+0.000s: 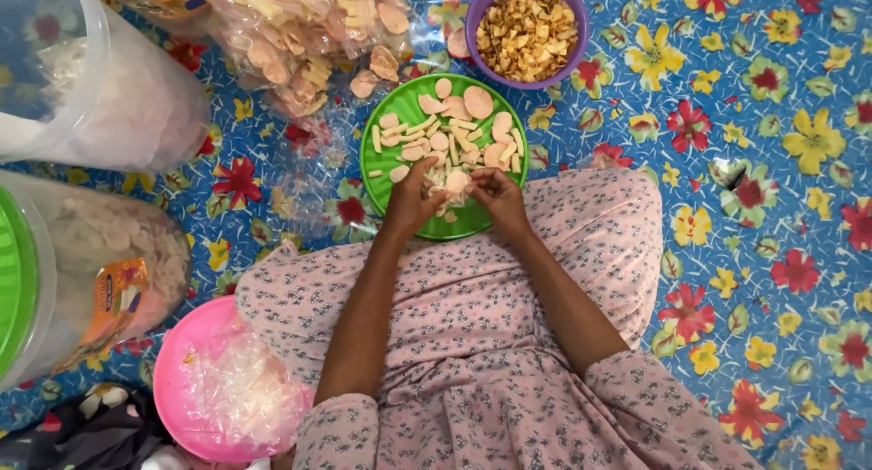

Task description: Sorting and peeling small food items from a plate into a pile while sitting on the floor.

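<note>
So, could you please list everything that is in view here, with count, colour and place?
green plate: one, green, on the mat before the lap
crackers on the plate: many, pale pink rounds and cream sticks
purple bowl: one, purple, holds golden fried chips, beyond the plate
clear bags of crackers: a heap, top centre
plastic tubs: two, clear, at the left; the nearer one lies on its side with a green lid
pink basin: one, pink, holds clear bags, bottom left
floor mat: one, blue with red and yellow flowers
pink dress: pink, small flowers, over the lap
left hand: on the crackers at the plate's near edge
right hand: on the same crackers
</note>
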